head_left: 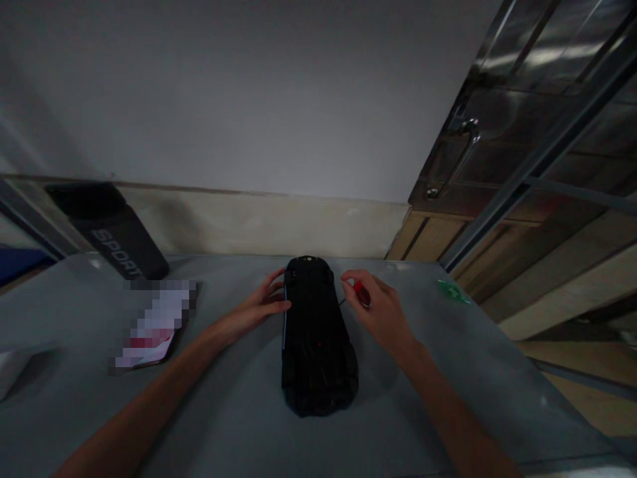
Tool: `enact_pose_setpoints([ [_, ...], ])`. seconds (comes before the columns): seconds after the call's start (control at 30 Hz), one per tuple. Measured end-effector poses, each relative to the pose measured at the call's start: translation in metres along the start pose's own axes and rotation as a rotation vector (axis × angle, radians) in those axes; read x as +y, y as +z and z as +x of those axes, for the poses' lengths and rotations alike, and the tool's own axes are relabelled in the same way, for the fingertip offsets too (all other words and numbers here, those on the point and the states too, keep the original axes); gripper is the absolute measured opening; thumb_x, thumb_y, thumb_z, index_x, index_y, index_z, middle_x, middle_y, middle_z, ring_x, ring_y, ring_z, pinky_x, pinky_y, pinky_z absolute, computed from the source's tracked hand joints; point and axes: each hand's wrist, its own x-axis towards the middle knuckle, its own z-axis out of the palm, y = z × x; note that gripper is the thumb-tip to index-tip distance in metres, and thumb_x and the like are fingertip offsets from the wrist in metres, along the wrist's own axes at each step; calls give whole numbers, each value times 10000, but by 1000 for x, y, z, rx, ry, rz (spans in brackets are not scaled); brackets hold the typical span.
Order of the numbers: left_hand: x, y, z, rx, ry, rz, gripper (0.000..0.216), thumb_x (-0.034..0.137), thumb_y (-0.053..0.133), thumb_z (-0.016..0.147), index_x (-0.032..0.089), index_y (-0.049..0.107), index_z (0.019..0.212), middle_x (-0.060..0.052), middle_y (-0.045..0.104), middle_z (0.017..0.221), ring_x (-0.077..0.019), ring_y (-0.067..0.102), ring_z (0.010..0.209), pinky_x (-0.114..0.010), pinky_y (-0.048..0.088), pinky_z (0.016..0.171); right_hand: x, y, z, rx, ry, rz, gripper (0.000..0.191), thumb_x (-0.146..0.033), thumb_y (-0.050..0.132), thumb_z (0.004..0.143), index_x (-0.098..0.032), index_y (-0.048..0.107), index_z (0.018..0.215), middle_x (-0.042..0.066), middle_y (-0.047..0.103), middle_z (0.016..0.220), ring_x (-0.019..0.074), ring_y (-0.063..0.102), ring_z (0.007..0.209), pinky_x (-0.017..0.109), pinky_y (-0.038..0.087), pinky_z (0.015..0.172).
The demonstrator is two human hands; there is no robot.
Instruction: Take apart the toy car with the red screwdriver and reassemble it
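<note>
A toy car (pixel 318 332) lies upside down on the grey table (pixel 239 411), its black underside facing up. My left hand (pixel 261 299) rests against the car's left side near the far end, fingers apart and the thumb at its edge. To the right of the car, my right hand (pixel 375 309) is closed around a small screwdriver (pixel 362 292) with a red handle. Its thin dark shaft points left toward the car's side; whether the tip touches the car I cannot tell.
At the left, a phone (pixel 156 325) with a blurred-out screen lies on the table, and a dark case marked SPORT (pixel 117 232) leans at the back. A white object (pixel 12 368) sits at the left edge. A green packet (pixel 452 291) lies far right, near a metal frame (pixel 497 212).
</note>
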Motion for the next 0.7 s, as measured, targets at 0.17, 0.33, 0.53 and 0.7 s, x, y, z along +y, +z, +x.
enact_pose_setpoints([
  [0.17, -4, -3, 2, -25, -8, -14, 951, 371, 882, 892, 429, 392, 1704, -106, 526, 1711, -347, 526, 1565, -582, 332, 1337, 3, -3, 1, -35, -14, 48, 292, -226, 495, 1078, -255, 682, 1301, 38, 744, 905, 205, 689, 733, 345, 590, 738],
  [0.33, -7, -4, 3, -25, 2, -10, 962, 377, 883, 890, 438, 386, 1712, -95, 546, 1699, -377, 521, 1566, -607, 312, 1342, 4, -4, 1, -37, 31, 14, 198, -275, 560, 1093, -270, 733, 1187, -14, 681, 739, 181, 642, 628, 314, 560, 679],
  [0.53, -2, -1, 0, -5, -36, -2, 973, 368, 876, 885, 437, 372, 1714, -86, 541, 1713, -375, 478, 1610, -575, 319, 1341, 0, -10, 3, -51, -111, 66, 342, -190, 464, 1080, -261, 718, 1298, 46, 770, 954, 212, 715, 817, 352, 587, 796],
  [0.7, -2, -1, 0, 3, -16, 3, 929, 369, 879, 866, 461, 436, 1678, -64, 575, 1688, -382, 522, 1578, -553, 348, 1317, 4, -6, 3, -25, 79, 30, 194, -271, 575, 1048, -257, 762, 1097, -33, 651, 673, 170, 604, 561, 291, 481, 595],
])
